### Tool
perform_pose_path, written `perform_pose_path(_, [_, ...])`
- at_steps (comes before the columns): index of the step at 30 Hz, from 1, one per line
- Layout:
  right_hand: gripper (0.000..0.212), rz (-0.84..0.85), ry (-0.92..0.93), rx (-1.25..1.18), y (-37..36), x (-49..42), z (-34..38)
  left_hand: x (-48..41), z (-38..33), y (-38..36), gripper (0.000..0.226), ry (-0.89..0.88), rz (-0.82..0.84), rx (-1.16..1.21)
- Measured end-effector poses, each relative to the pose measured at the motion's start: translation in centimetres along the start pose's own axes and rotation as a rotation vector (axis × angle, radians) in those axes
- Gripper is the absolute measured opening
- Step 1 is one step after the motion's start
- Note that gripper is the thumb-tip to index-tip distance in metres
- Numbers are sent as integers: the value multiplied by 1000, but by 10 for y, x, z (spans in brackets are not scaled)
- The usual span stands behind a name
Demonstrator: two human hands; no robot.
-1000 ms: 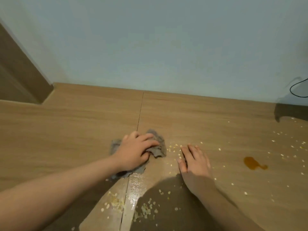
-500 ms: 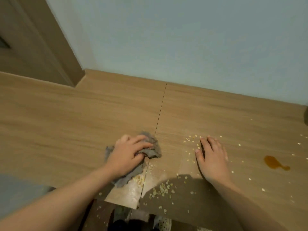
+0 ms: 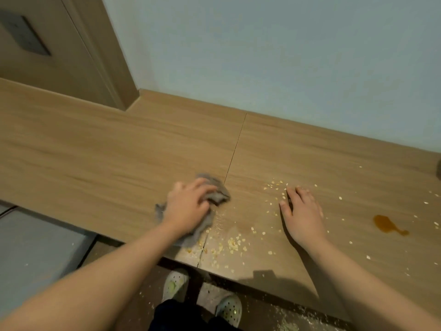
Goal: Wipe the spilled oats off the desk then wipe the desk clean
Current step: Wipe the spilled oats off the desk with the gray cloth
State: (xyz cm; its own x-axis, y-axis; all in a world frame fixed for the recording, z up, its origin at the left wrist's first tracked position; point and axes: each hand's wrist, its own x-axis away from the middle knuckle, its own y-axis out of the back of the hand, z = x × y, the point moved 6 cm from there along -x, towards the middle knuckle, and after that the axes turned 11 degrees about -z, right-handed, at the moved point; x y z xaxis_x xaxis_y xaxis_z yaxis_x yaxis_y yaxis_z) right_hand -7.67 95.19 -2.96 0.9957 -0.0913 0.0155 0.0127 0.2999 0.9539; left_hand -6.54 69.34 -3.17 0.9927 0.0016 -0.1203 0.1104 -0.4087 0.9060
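Observation:
My left hand (image 3: pixel 188 206) grips a crumpled grey cloth (image 3: pixel 218 192) and presses it on the wooden desk (image 3: pixel 95 158), just left of the seam between two boards. Pale oats (image 3: pixel 232 243) lie in a wet heap near the desk's front edge, right of the cloth. More oats (image 3: pixel 274 186) are scattered ahead of my right hand (image 3: pixel 301 215), which rests flat on the desk with straight fingers. Loose flakes spread further to the right.
A brown liquid spill (image 3: pixel 386 225) sits on the desk at the right. A blue-grey wall (image 3: pixel 262 56) backs the desk, with a wooden door (image 3: pixel 47 56) at far left. Below the front edge are my shoes (image 3: pixel 229 309) and oats on the floor (image 3: pixel 288 323).
The view has tilted down and left, so the desk's front edge and floor show. My left hand has dragged the cloth slightly toward me; the right hand has stayed flat.

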Motion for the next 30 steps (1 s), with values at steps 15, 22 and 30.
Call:
perform_pose_path(15, [53, 21, 8, 51, -6, 64, 9, 27, -8, 7, 45, 28, 66, -30])
perform_pose_path(22, [46, 40, -50, -11, 3, 87, 13, 34, -17, 23, 41, -219, 121, 99])
perform_pose_path(30, [49, -15, -134, -9, -7, 106, 20, 46, 103, 51, 43, 253, -24, -110])
